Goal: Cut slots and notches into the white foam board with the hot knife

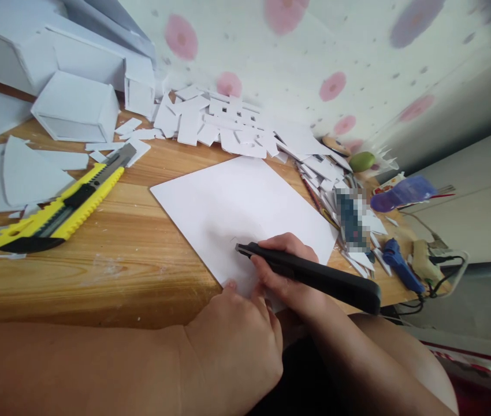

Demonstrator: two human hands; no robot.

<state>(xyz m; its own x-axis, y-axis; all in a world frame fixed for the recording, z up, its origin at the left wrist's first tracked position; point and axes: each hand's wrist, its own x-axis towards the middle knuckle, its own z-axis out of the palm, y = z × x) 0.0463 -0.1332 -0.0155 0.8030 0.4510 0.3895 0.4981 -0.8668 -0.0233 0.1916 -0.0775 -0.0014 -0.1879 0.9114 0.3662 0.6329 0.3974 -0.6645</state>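
Note:
A white foam board sheet (245, 196) lies flat on the wooden table, its near corner at the table's front edge. My right hand (286, 271) is closed around a black utility knife (315, 274), whose metal tip points left over the sheet's nearer part. A small faint mark shows by the tip; I cannot tell if the blade touches the sheet. My left hand (239, 341) grips the near edge of the sheet beside my right hand, with some fingers hidden. To the left rests a yellow and black snap-off cutter (70, 199), its blade slid out.
White box-shaped pieces (76, 107) stand at the back left. Several cut white scraps (223, 118) lie along the wall. At right are a blue glue gun (402, 266), a power strip (426, 261) with cords and a purple container (404, 193).

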